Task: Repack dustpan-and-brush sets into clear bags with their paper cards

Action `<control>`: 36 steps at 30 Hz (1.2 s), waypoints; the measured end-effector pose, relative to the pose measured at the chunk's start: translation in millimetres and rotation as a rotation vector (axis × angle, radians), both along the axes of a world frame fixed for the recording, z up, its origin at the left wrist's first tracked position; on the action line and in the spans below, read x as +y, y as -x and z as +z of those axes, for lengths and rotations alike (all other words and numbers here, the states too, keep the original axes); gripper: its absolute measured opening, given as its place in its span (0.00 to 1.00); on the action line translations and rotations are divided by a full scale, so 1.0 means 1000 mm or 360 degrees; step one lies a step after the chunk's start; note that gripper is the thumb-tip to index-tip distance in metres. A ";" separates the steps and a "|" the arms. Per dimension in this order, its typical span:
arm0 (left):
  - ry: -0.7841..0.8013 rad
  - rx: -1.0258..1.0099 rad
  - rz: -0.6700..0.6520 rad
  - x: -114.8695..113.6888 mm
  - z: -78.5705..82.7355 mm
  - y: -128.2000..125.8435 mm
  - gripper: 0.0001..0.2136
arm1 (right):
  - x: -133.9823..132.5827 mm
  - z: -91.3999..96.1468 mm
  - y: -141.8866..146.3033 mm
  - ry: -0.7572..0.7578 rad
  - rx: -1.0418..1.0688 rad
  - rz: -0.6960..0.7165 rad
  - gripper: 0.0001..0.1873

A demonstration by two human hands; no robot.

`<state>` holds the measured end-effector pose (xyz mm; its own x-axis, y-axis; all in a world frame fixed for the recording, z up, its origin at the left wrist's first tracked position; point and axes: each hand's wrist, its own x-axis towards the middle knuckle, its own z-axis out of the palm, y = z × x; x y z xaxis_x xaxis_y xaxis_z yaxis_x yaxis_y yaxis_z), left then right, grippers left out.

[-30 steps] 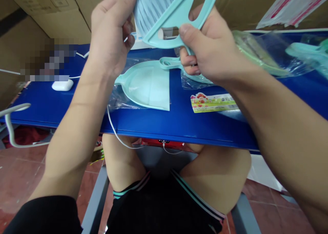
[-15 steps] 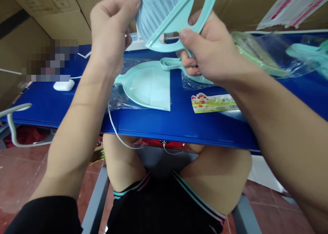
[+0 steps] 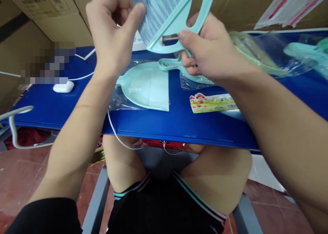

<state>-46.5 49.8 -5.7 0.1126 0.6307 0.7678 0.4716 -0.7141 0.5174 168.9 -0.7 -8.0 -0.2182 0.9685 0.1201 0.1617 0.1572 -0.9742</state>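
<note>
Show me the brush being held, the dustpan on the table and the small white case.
brush point(image 3: 159, 8), head view, its bristles.
dustpan point(image 3: 146, 90), head view, its flat scoop.
white case point(image 3: 63, 87), head view, its top.

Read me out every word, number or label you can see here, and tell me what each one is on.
Nothing reads clearly.
Sticker on the cardboard box: print too blurred to read.
Colourful card on the blue table: writing too small to read.
Red-printed bag: blurred.
Brush in the right hand: no print visible.
</note>
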 end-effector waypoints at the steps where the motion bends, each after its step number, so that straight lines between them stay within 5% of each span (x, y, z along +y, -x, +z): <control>1: -0.0046 0.0035 0.0009 0.001 -0.001 0.001 0.20 | 0.000 0.000 0.000 -0.0008 -0.0001 -0.0007 0.12; 8: -0.0273 0.0168 -0.0073 0.010 -0.007 0.016 0.14 | 0.001 0.000 0.000 -0.0060 0.0022 -0.0006 0.13; 15: -0.0353 0.0143 0.0098 0.009 -0.008 0.017 0.12 | 0.003 -0.001 0.000 -0.0036 0.0041 -0.0062 0.12; 24: -0.0206 -0.0063 0.0092 0.022 -0.021 0.018 0.33 | 0.009 -0.003 0.001 0.0108 0.0065 -0.0028 0.08; 36: -0.0294 -0.0100 0.0335 0.012 -0.019 0.012 0.23 | 0.023 -0.021 -0.006 -0.0027 0.0109 -0.0005 0.16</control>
<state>-58.4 61.9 -24.3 -0.0576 0.4838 0.8733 0.5908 -0.6886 0.4204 174.4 22.2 -28.6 -0.2059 0.9669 0.1507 0.0955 0.1732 -0.9802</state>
